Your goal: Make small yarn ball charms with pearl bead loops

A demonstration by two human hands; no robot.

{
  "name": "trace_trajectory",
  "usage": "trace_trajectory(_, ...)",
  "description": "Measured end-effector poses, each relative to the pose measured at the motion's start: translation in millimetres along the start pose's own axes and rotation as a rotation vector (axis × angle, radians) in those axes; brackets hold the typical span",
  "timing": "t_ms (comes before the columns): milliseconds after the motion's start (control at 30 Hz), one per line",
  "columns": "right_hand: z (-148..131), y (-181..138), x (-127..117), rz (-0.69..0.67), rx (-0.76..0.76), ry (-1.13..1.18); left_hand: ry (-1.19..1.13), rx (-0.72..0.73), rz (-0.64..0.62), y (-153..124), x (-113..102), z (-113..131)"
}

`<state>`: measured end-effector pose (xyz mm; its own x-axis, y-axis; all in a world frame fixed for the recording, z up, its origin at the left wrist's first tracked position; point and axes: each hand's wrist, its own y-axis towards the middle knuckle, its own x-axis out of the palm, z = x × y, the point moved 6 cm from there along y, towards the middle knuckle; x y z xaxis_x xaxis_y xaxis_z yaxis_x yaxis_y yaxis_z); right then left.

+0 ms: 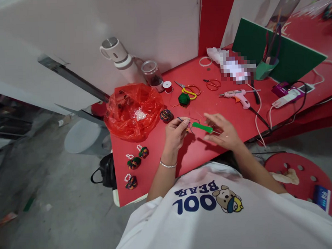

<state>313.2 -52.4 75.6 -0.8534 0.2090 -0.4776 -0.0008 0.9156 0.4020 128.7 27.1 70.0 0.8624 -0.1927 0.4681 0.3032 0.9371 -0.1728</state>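
Note:
My left hand [175, 134] is closed, thumb and forefinger pinching a small multicoloured yarn piece [189, 127]. A crochet hook [202, 127] with a green handle points out from that piece towards my right hand [223, 131]. The right fingers are spread around the hook's far metal end, and no grip on it shows. Dark yarn trails from the left fingertips. Just beyond lie a multicoloured yarn ball [166, 116] and a green yarn ball [184, 99]. Several finished-looking yarn pieces [134, 163] with white bead loops rest at the table's left.
A red plastic bag [124, 122] holding white beads spreads over the left side. Yellow-handled scissors [191, 94], red-handled snips [213, 85], a thread spool [167, 87] and a pink glue gun [240, 98] lie farther back. Cables run by a power strip [287, 98].

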Motion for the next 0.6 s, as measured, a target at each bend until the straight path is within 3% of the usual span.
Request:
trace_trajectory(100,-46.3,5.5,14.6,0.104,-0.214,0.06,0.025,0.043,-0.055,-4.7,4.5,2.0)
trace_trajectory(167,-59.1,8.8,17.4,0.178,-0.246,0.069,0.047,0.069,-0.086,-8.1,4.8,3.3)
trace_trajectory(400,-53.7,6.4,20.2,0.361,-0.089,0.101,0.093,0.214,-0.115,-14.9,5.5,12.1)
trace_trajectory(600,-45.5,8.2,28.2,0.349,-0.057,0.295,0.069,0.225,-0.101,-14.9,6.9,17.3)
